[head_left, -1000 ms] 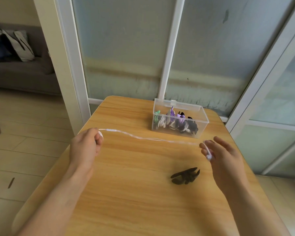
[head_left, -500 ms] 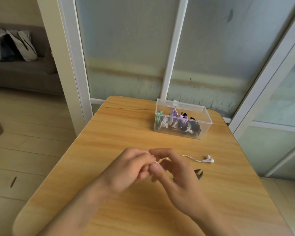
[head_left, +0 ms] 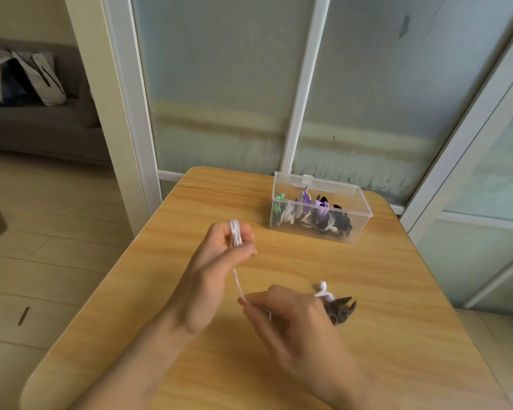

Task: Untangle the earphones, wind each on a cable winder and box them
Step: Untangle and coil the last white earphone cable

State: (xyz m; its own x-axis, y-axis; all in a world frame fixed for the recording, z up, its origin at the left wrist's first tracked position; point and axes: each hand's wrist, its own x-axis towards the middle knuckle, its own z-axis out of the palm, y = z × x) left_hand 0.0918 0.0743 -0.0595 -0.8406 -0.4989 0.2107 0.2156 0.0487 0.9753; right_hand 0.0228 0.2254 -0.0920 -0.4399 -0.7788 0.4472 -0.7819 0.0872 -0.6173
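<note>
A wooden worktop [head_left: 382, 291] is filling the lower part of the view, reaching away toward frosted glass panels at the far side. Toward its far right, a clear plastic box [head_left: 319, 211] is standing open, its lid tipped back, and is holding several wound earphones in white, green, purple and black. Both hands are working above the middle of the worktop, left of and nearer than the box. The left hand [head_left: 219, 261] is raised with its fingers curled, gripping a bunch of white earphone cable [head_left: 236, 235] looped round them. From that bunch a single strand is running down and to the right into the right hand [head_left: 290, 321], which is pinching it between thumb and fingertips just above the wood. Past the right hand's knuckles, on its far right side, a white earbud [head_left: 323, 288] is lying on the worktop, touching a dark cable winder [head_left: 341, 309] that is partly hidden behind the hand.
</note>
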